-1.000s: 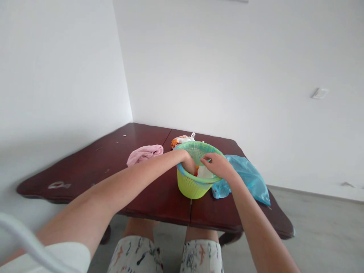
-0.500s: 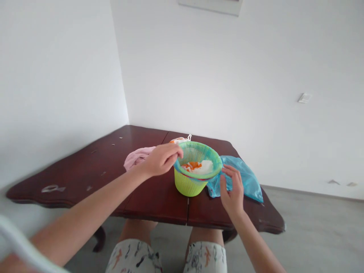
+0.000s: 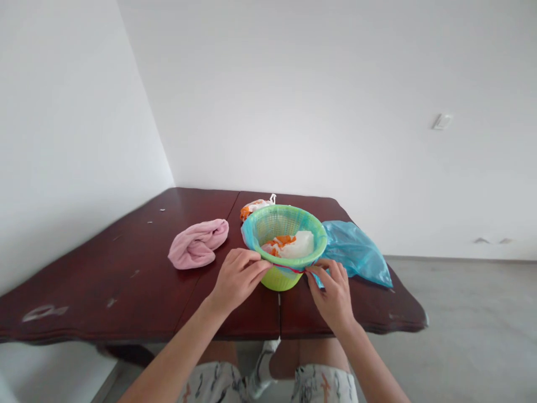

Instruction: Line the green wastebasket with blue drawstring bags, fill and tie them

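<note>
Green basket [image 3: 280, 279] stands centre frame on the counter [image 3: 126, 280], with a blue bag [image 3: 356, 252] stretched over its rim and trailing right. Left hand [image 3: 237, 277] and right hand [image 3: 331, 291] both pinch the bag's edge at the near rim, fingers narrow. Pink cloth [image 3: 197, 243] lies left of centre.

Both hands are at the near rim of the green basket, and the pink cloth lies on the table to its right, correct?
Not quite. The head view shows the pink cloth lying to the left of the green basket; the blue bag is on its right. The left hand and right hand are indeed at the near rim.
</note>
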`<state>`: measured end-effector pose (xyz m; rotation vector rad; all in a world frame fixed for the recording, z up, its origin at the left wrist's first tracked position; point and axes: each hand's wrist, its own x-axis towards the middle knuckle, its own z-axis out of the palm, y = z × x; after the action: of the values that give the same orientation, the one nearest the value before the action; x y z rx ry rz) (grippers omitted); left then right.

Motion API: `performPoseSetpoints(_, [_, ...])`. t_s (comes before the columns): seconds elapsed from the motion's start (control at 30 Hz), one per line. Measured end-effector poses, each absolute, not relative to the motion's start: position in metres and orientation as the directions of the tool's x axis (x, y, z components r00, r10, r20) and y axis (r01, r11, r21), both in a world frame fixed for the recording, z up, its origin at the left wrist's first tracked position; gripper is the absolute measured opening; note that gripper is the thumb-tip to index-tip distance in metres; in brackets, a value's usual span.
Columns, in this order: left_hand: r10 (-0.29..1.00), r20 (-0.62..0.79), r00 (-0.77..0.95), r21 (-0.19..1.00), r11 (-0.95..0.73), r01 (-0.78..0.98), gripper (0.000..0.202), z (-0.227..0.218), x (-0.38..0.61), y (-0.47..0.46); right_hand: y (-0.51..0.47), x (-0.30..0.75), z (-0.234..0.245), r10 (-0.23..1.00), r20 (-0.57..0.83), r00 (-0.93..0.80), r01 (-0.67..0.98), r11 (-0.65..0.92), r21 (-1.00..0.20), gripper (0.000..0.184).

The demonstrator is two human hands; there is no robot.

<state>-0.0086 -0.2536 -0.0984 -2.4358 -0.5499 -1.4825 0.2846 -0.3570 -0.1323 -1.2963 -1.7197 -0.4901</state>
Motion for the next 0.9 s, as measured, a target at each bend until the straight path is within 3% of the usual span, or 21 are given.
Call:
performPoseSetpoints(0.37, [0.254,0.838,0.483,0.096,-0.939,0.329,0.013,-0.063,-0.008,-0.268,-0.364,0.298,-0.085,0.535,0.836,-0.125,0.795,0.558,-0.238,0.026])
performPoseSetpoints(0.47, [0.301,0.819,0.489,0.157,-0.936,0.314,0.01,-0.046,0.001,-0.263,-0.357,0.3,-0.057,0.618,0.778,-0.111,0.762,0.556,-0.333,0.019])
performPoseSetpoints(0.53, [0.386,0.787,0.481,0.265,-0.916,0.3,0.008,-0.038,0.008,-0.257,-0.35,0.302,-0.039,0.683,0.725,-0.085,0.759,0.516,-0.397,0.012])
performPoseSetpoints(0.67, [0.547,0.704,0.453,0.475,-0.837,0.272,0.005,-0.023,0.019,-0.242,-0.335,0.317,-0.019,0.786,0.616,-0.056,0.774,0.424,-0.47,0.021])
performPoseSetpoints(0.9, [0.622,0.549,0.559,0.564,-0.769,0.302,0.016,-0.004,0.01,-0.224,-0.321,0.364,-0.022,0.888,0.45,-0.099,0.731,0.371,-0.572,0.032])
